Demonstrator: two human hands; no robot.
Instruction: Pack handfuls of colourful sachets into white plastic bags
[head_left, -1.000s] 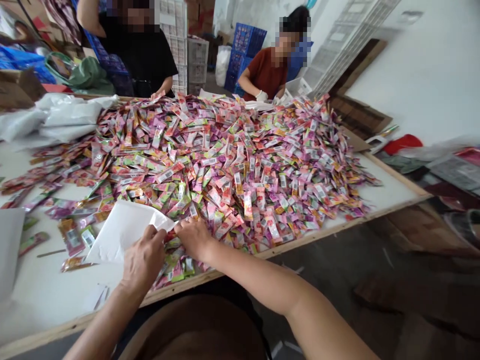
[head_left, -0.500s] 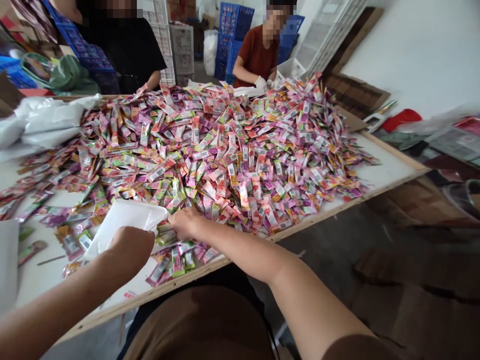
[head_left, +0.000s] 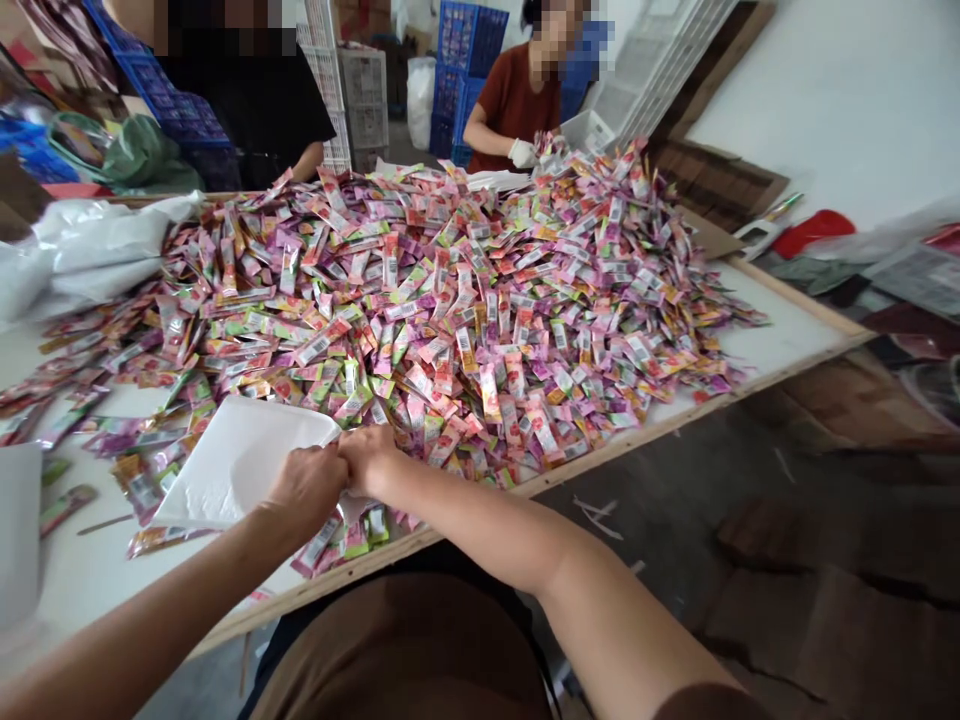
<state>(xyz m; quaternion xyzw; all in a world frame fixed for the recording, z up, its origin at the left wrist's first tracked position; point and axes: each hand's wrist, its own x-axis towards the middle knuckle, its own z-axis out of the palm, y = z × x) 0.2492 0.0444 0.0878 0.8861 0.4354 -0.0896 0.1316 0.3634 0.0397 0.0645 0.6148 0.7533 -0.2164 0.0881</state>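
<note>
A white plastic bag [head_left: 225, 455] lies at the near edge of the pile, its right end bunched where my hands meet. My left hand [head_left: 309, 485] is closed on the near side of that end. Touching it, my right hand [head_left: 369, 458] has its fingers curled around the bag's right corner; the fingertips are partly hidden. Small printed packets [head_left: 450, 340] in pink, purple, green and orange are heaped beyond and around my hands. Several more packets [head_left: 341, 535] lie just below the bag, near the table edge.
White bags [head_left: 105, 240] are stacked at the table's left, with another white sheet or bag [head_left: 19, 530] nearer. The table's wooden edge [head_left: 622, 440] runs before me. Across it are two people, one with a white glove [head_left: 523, 153]. Blue crates [head_left: 469, 60] stand behind.
My left hand has moved right and up to meet my right hand at the bag's end. The bag now lies flatter. The gloved person across has lifted a handful of packets.
</note>
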